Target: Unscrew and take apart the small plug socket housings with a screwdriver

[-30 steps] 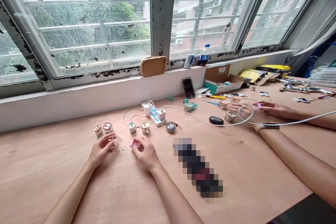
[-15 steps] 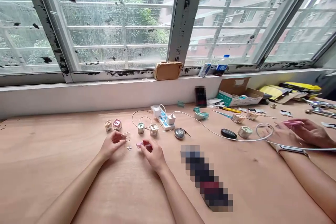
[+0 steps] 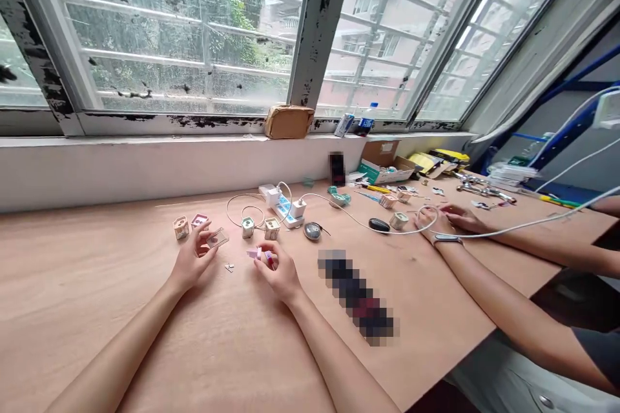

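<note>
Between the fingertips of my left hand (image 3: 188, 261) is a small flat see-through plate (image 3: 219, 237) with a thin pale edge, tilted above the table. My right hand (image 3: 281, 271) pinches a small pink and purple piece (image 3: 252, 253) at its fingertips, facing the left hand. On the wood below lies a small white scrap (image 3: 229, 267). Just behind the left hand stand a cream block-like box (image 3: 181, 228) and a pink-topped box (image 3: 198, 221), partly hidden by fingers. A green-topped box (image 3: 247, 227) and another cream box (image 3: 272, 228) stand behind the right hand.
Behind are a power strip (image 3: 285, 210) with a white cable, a round silver object (image 3: 312, 231) and a black oval object (image 3: 378, 225). A blurred-out dark object (image 3: 358, 300) lies right of my forearm. A co-worker's hands (image 3: 431, 219) work at the right, near an open carton (image 3: 387, 168).
The view has swung to the right, showing more of the co-worker and the table's edge. My left hand has turned its see-through plate so its flat face shows; the pink piece stays in my right.
</note>
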Available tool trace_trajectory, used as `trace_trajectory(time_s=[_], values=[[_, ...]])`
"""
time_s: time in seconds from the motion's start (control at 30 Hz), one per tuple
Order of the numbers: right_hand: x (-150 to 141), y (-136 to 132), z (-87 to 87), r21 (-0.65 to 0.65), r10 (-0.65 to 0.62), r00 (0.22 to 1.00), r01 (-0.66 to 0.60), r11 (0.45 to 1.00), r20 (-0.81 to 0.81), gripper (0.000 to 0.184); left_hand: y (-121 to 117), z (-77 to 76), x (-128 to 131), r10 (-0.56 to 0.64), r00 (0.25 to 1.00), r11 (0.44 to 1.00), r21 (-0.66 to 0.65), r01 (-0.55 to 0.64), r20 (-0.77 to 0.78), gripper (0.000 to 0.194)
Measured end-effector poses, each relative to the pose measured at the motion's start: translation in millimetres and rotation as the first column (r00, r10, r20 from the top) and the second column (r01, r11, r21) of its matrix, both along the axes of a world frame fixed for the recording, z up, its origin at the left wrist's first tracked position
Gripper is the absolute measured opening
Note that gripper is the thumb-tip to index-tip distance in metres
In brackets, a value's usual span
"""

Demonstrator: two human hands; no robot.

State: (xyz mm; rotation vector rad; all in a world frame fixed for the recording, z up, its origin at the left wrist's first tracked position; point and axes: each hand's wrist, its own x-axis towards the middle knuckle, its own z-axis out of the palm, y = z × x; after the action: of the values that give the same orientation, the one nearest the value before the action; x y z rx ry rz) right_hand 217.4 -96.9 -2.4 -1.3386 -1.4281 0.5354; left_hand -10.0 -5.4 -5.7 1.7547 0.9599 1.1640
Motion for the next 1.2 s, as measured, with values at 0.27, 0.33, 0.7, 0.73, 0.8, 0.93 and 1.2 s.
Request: trace_trajectory(time_s=[0.27,0.33,0.7,0.73,0.8,0.93,1.2], values=[[1.5,-0.3,0.1,0.044,0.122,0.948,-0.114,0.992,-0.293,0.034,-12.3,10.6,9.5,0.001,0.979,0.988,0.149,0.03,-0.202,0.038],[0.6,-1.4,2.0,0.059,0.138,0.92,-0.124,0.99,-0.366,0.037,-13.0,10.1,10.4,0.009,0.961,0.991,0.133,0.029,-0.275,0.034],[0.2,-3.9,3.0,0.032,0.193,0.856,-0.203,0.979,-0.479,0.053,-34.6,20.1,21.4,0.294,0.924,0.634,0.774,0.005,-0.246,0.04],[-1.1,-4.0,1.7,0.016,0.204,0.856,-0.224,0.974,-0.475,0.052,-39.0,21.8,25.1,0.285,0.921,0.581,0.812,0.053,-0.264,0.036],[-4.4,-4.1,-0.8,0.001,0.229,0.85,-0.259,0.966,-0.474,0.045,-45.7,23.7,32.7,0.276,0.92,0.5,0.859,0.109,-0.278,0.031],[-11.2,-4.5,-0.1,0.011,0.284,0.83,-0.318,0.948,-0.48,0.039,-49.2,25.0,40.1,0.265,0.927,0.474,0.873,0.115,-0.266,0.024],[-14.1,-12.4,15.6,-0.07,0.36,0.84,-0.422,0.904,-0.405,0.054,-49.5,25.6,36.5,0.082,0.967,0.547,0.822,0.16,-0.242,0.022]])
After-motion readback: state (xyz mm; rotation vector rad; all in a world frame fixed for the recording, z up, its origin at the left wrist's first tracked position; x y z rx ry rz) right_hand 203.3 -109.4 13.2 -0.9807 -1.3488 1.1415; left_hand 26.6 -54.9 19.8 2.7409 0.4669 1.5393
